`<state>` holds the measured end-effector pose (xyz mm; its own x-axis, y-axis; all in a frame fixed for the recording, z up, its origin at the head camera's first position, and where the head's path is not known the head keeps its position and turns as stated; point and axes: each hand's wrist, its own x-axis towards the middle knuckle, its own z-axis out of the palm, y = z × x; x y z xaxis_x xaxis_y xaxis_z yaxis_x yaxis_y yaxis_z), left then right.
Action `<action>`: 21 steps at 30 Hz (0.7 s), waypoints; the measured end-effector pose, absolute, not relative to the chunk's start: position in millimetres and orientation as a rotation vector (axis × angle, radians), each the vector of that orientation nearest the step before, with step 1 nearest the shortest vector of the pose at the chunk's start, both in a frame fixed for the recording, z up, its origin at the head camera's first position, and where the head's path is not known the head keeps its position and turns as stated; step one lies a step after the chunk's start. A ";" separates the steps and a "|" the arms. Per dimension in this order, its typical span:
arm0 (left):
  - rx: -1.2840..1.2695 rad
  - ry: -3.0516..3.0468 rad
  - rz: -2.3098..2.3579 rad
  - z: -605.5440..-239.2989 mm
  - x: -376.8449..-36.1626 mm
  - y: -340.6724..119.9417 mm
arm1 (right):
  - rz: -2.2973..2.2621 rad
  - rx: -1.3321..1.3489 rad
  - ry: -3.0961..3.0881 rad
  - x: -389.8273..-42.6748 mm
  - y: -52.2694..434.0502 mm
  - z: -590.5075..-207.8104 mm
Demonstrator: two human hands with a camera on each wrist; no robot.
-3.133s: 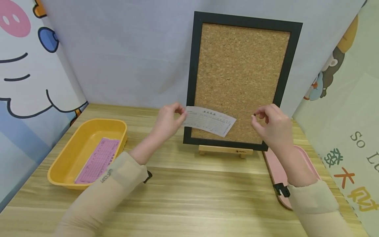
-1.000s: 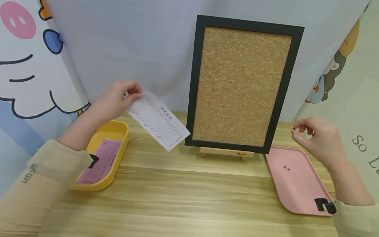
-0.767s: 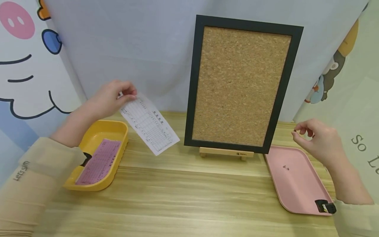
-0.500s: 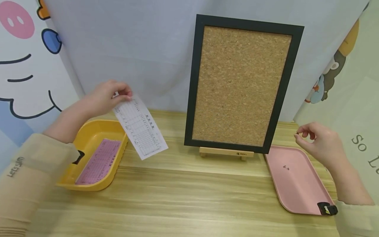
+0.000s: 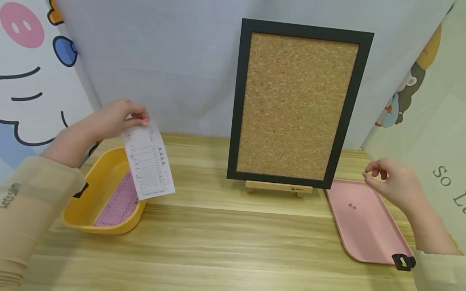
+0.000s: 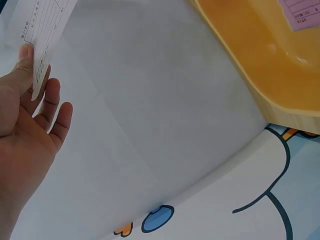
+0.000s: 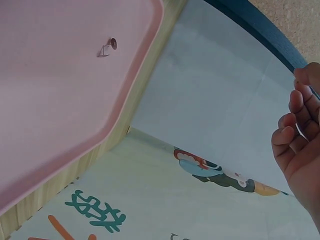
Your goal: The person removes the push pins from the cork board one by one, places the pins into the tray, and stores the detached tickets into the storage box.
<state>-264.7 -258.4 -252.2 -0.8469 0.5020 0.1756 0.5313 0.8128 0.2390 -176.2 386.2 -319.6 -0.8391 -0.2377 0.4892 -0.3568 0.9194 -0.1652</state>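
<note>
White paper slip point(image 5: 148, 161) is hanging by its top edge from the left hand point(image 5: 116, 117), whose thumb and fingers are pinching it so that it dangles above the yellow tray point(image 5: 89, 204), where a pink slip point(image 5: 118, 204) is lying flat. The right hand point(image 5: 395, 184) is hovering over the back corner of the pink tray point(image 5: 367, 238), fingertips drawn together around what looks like a small pin, though it is too tiny to tell for sure. Another pin point(image 7: 107, 47) is resting in that tray. Between the two trays a cork board point(image 5: 298, 105) is leaning bare on its wooden stand point(image 5: 278, 188).
</note>
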 end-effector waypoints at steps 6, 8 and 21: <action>-0.840 -2.935 -0.346 -257.9 -268.8 -269.9 | 0.349 0.433 -2.637 -175.5 389.2 -326.0; -0.829 -2.952 -0.323 -259.3 -269.2 -272.2 | 0.353 0.426 -2.647 -175.1 390.5 -328.8; -0.776 -3.038 -0.203 -274.9 -277.1 -289.2 | 0.374 0.373 -2.702 -173.9 398.4 -345.6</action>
<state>-277.1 -289.2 -274.9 -0.8780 0.4776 0.0317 0.4776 0.8697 0.1248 -173.9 398.4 -345.6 -0.8901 -0.2048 0.4072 -0.3076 0.9292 -0.2051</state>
